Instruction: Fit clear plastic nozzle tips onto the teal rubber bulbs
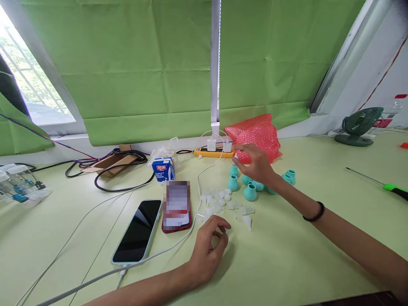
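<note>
My right hand (pixel 255 163) reaches over a group of teal rubber bulbs (pixel 250 192) with short open necks. Its fingers stretch toward the power strip, and the thumb is apart from them. A small white tip (pixel 235 157) shows by the thumb; I cannot tell whether the hand touches it. My left hand (pixel 208 250) rests on the table with loosely curled fingers and a gap between thumb and forefinger, holding nothing visible. Just beyond it lies a pile of small translucent white plastic parts (pixel 215 202), and a white cone-shaped nozzle (pixel 247 222) lies to their right.
Two phones, one black-screened (pixel 138 231) and one in a red case (pixel 177 208), lie left of the parts near a white cable. Behind stand a blue drink carton (pixel 163 170), an orange power strip (pixel 204 153) and red bubble wrap (pixel 255 136). A screwdriver (pixel 395 189) and a fan (pixel 360 127) are right.
</note>
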The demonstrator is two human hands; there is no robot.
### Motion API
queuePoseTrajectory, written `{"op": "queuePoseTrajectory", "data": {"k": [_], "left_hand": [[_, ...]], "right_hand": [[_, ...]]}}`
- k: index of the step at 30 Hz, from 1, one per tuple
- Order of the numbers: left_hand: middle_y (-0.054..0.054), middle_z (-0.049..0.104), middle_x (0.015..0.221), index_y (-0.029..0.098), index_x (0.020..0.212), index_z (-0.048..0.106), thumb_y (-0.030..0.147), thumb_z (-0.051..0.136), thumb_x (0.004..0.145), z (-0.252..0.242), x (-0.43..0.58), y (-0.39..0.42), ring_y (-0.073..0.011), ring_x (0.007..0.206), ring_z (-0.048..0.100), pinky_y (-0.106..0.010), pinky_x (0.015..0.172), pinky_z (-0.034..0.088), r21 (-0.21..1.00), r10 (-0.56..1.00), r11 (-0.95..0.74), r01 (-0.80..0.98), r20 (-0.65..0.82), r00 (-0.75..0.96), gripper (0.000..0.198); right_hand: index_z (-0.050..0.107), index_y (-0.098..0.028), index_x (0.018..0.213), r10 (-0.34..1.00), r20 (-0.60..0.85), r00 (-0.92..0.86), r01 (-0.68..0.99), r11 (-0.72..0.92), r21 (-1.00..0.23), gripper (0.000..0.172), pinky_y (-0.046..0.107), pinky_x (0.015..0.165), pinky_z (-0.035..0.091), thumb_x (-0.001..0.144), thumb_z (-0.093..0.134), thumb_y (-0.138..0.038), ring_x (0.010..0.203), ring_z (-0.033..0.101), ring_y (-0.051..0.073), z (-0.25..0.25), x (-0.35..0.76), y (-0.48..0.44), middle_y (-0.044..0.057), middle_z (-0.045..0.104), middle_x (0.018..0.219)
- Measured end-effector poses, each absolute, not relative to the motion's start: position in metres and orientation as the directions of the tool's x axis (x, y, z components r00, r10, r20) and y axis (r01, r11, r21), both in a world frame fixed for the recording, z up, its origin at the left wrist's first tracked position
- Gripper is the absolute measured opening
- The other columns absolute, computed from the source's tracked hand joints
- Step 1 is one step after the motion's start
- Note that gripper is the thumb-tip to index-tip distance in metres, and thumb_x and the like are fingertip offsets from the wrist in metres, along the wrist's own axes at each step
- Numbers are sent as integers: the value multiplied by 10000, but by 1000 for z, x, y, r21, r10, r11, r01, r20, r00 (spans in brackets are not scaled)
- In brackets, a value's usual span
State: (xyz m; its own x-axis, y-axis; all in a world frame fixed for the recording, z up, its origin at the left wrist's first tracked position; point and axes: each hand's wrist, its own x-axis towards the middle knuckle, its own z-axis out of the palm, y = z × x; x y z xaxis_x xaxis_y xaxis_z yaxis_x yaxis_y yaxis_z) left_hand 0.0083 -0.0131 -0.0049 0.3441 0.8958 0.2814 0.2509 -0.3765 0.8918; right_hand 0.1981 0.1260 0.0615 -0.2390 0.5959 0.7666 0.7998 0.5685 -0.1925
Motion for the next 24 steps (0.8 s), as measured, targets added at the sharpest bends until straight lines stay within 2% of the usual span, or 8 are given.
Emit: {"op": "queuePoseTrajectory", "data": {"k": [2,4,5,7,9,13,17,24], "left_hand": [[-44,522,806,168,792,501,100,390,732,-5,8,-13,-156,772,484,-256,664,406,894,901,-367,257,274,336,143],[-42,528,793,166,785,508,108,397,732,-6,9,-12,-156,757,488,-257,657,409,896,905,-360,261,268,331,136],[-41,532,786,165,781,512,113,400,734,-6,9,-12,-156,752,491,-258,657,410,896,906,-359,262,267,330,132],[-39,539,779,164,774,520,118,404,738,-7,9,-11,-157,751,494,-260,666,410,895,905,-361,263,269,328,131],[-38,545,774,165,771,527,116,404,739,-8,9,-10,-158,751,497,-261,672,409,894,906,-362,265,271,325,137],[-34,553,744,160,751,540,117,406,737,-9,10,-10,-154,720,502,-256,651,405,893,915,-345,290,251,315,141],[-26,549,687,153,708,551,129,407,740,-6,11,-10,-142,656,489,-245,607,392,880,916,-349,323,248,315,149],[-28,555,663,149,679,559,125,416,736,-6,11,-11,-135,628,475,-237,582,379,879,914,-348,327,239,328,156]], "right_hand": [[583,-145,887,534,749,-391,717,687,-116,208,286,696,405,744,473,-250,768,542,179,63,195,95,71,613,799],[594,-168,841,597,515,-616,652,753,-93,168,264,590,387,741,473,-228,611,527,152,61,196,67,26,591,636],[598,-177,816,628,373,-683,644,758,-98,148,261,569,373,730,486,-221,602,522,153,59,198,55,17,584,607],[602,-191,798,660,148,-737,645,751,-138,136,248,531,344,687,526,-206,600,513,159,53,204,40,4,577,572],[604,-200,832,664,36,-746,649,739,-184,196,235,515,326,654,533,-156,621,511,161,47,210,37,1,582,580],[604,-200,854,687,19,-726,673,716,-184,272,231,513,310,656,469,-71,636,509,162,36,215,47,13,580,597],[616,-192,823,733,93,-674,724,680,-116,229,238,511,296,693,450,-102,653,509,177,27,216,57,34,562,613],[620,-180,808,746,53,-664,743,666,-64,193,234,500,286,663,500,-139,634,507,174,17,221,63,30,548,598]]}}
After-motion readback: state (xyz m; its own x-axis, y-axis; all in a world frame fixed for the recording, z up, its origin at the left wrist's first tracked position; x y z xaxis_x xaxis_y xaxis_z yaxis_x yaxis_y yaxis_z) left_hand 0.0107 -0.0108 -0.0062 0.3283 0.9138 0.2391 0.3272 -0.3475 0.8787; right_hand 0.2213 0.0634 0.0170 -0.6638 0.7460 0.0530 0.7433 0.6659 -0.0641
